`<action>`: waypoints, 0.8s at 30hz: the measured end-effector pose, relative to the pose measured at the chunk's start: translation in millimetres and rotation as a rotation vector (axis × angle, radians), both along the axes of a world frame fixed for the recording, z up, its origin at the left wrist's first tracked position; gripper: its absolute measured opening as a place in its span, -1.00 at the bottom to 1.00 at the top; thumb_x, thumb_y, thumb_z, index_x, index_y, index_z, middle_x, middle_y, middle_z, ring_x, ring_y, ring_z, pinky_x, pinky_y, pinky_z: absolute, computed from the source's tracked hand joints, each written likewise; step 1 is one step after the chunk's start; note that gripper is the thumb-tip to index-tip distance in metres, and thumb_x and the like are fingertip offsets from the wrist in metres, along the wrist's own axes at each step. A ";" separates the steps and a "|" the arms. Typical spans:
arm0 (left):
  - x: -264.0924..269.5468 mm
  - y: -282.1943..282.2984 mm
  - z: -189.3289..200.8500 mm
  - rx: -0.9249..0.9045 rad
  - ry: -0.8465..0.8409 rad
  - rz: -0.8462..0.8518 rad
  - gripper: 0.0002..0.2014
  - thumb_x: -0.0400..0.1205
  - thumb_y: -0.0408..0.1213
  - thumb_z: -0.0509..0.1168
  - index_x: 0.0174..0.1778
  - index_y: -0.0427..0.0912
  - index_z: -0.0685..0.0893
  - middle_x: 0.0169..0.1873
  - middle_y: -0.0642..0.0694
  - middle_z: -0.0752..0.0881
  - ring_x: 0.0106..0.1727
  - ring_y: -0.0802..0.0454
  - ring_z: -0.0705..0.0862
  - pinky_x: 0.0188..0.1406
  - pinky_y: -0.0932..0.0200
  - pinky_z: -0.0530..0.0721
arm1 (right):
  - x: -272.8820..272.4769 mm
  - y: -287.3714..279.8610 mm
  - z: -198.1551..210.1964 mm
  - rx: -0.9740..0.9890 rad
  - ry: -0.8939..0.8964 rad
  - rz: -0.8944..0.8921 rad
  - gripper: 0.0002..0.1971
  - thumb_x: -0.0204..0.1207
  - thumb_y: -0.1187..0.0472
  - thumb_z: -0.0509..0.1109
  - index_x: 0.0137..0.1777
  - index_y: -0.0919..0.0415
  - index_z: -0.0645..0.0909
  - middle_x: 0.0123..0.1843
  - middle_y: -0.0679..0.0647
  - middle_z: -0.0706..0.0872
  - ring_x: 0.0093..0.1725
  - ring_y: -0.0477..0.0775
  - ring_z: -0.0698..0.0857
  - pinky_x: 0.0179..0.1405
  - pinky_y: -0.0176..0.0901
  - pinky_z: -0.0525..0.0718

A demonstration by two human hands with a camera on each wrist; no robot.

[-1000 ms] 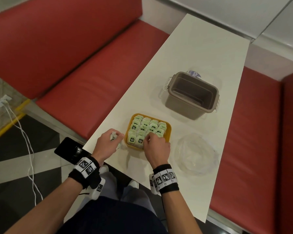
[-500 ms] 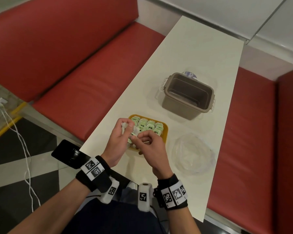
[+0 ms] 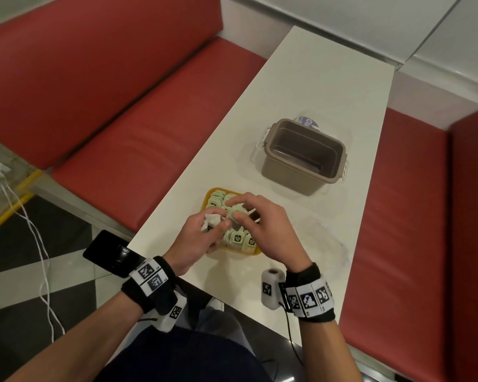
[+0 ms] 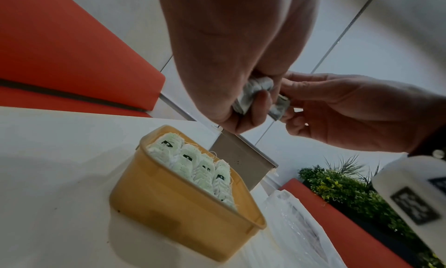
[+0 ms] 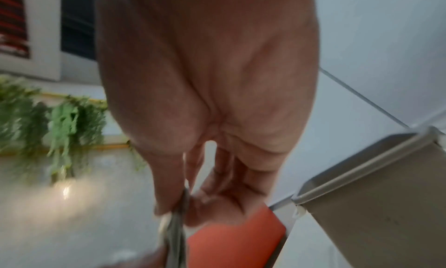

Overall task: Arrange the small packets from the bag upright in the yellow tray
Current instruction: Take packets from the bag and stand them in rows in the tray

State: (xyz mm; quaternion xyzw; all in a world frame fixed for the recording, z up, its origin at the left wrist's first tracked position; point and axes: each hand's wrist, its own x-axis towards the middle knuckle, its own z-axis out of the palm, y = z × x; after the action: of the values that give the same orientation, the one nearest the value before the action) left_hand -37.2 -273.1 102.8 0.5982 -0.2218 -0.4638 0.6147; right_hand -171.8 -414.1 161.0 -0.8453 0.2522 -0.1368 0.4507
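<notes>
Above the yellow tray (image 3: 255, 252), both hands meet. Left hand (image 3: 195, 239) clutches a bunch of white packets (image 4: 252, 92); right hand (image 3: 269, 230) pinches one packet (image 4: 280, 107) between thumb and fingertips, beside the bunch. Green-labelled packets (image 4: 205, 169) stand upright in rows inside the tray. Right of the tray lies a clear plastic bag (image 3: 323, 244); beyond it, a grey bin (image 3: 304, 157).

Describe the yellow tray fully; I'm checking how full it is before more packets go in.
The yellow tray is a shallow, rounded-corner tub of plastic-looking material with a rolled rim. It sits flat on the white table near its front edge. Pale green packets stand upright in it in close rows. Both hands hover above; how they meet its rim is unclear.
</notes>
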 end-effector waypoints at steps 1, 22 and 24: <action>0.4 -1.1 -0.4 -0.005 -0.011 0.000 -0.83 0.79 -0.22 0.45 0.20 -0.22 0.74 -0.26 -0.39 0.57 -0.40 0.03 0.44 -0.43 0.11 0.36 | 0.5 -1.6 1.4 0.017 -0.003 -0.020 -0.79 0.71 0.15 0.57 0.26 -0.14 0.78 -0.03 -0.17 0.81 0.00 -0.09 0.78 -0.02 -0.29 0.70; 12.0 18.1 -37.1 0.278 -0.021 0.212 -0.87 0.83 -0.20 0.40 0.20 -0.18 0.71 -0.22 0.05 0.74 -0.35 0.07 0.57 -0.40 0.16 0.50 | -11.5 16.7 -113.9 -0.166 0.453 -0.324 -0.71 0.67 0.09 0.56 0.19 -0.08 0.47 0.01 -0.10 0.79 0.09 0.17 0.67 0.09 0.13 0.52; 14.3 21.6 -41.2 0.298 -0.049 0.209 -0.91 0.83 -0.23 0.40 0.18 -0.14 0.72 -0.12 0.02 0.76 -0.33 0.09 0.60 -0.39 0.17 0.54 | -7.2 21.4 -119.0 -0.227 0.513 -0.292 -0.72 0.69 0.09 0.54 0.18 -0.04 0.44 0.04 -0.06 0.73 0.08 0.19 0.66 0.09 0.13 0.44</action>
State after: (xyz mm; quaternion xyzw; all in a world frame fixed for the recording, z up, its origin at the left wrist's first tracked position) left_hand -22.9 -251.5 61.6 0.7135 -0.1020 -0.4105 0.5585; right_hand -179.0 -392.7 41.9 -0.8519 0.4597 -0.0095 0.2506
